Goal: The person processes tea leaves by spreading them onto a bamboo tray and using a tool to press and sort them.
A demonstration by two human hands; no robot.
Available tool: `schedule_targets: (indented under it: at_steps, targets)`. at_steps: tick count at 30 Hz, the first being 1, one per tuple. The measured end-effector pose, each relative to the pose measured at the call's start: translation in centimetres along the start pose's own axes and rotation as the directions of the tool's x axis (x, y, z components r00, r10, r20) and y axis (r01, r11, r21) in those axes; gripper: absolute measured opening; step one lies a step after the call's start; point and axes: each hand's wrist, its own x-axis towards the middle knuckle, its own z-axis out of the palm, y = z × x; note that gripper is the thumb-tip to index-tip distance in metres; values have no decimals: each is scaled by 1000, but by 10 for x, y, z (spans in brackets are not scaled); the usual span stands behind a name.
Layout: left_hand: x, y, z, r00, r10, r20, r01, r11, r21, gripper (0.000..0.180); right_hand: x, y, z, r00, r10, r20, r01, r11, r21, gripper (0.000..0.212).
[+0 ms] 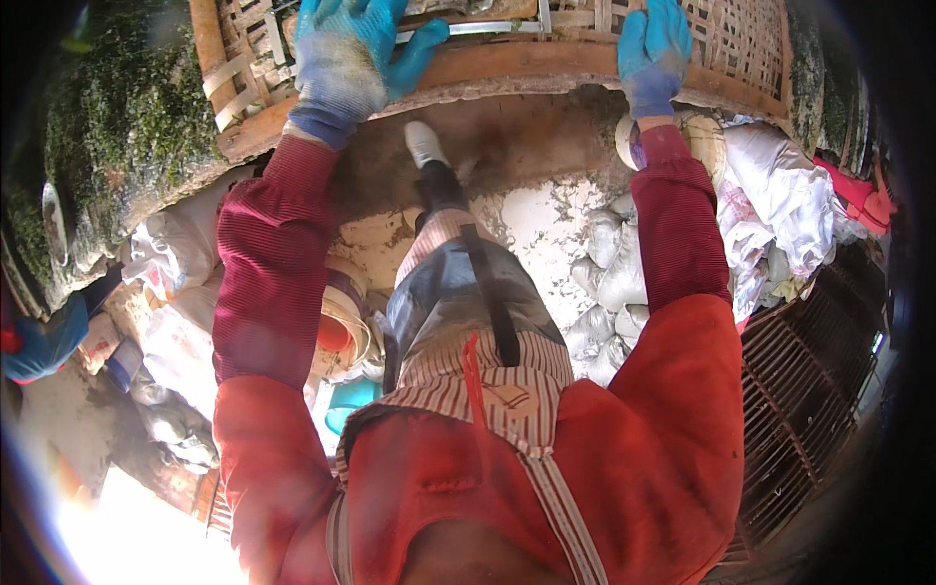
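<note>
Both my hands wear blue work gloves and rest at the near edge of a woven bamboo frame (487,68) with a wooden border. My left hand (356,58) lies over its left part, fingers stretched forward and thumb spread to the right; the fingertips run out of the top of the view. My right hand (654,58) lies flat over the border farther right, its fingers pointing away from me. Neither hand shows anything gripped. A thin pale metal strip (487,28) crosses the frame next to my left thumb.
Mossy ledges (117,136) flank the frame. Below stand a bucket (341,331), a teal basin (351,402), filled sacks (624,263) and white plastic bags (775,185). A rusty metal grille (799,390) lies at right. My shoe (424,143) is under the ledge.
</note>
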Motion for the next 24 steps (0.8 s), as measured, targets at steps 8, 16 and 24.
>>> schedule_targets:
  at_steps: [8,16,24]
  targets:
    - [-8,-9,10,995,74,-70,-74,997,6,53,-2,-2,2,1000,-10,0,10,1000,29,30]
    - [-1,-7,4,999,41,-2,-41,999,-4,52,2,1,4,999,-8,-40,9,999,42,32]
    - [-1,-7,10,993,78,-90,-81,996,-31,49,-1,2,1,1000,5,22,-5,1000,4,36]
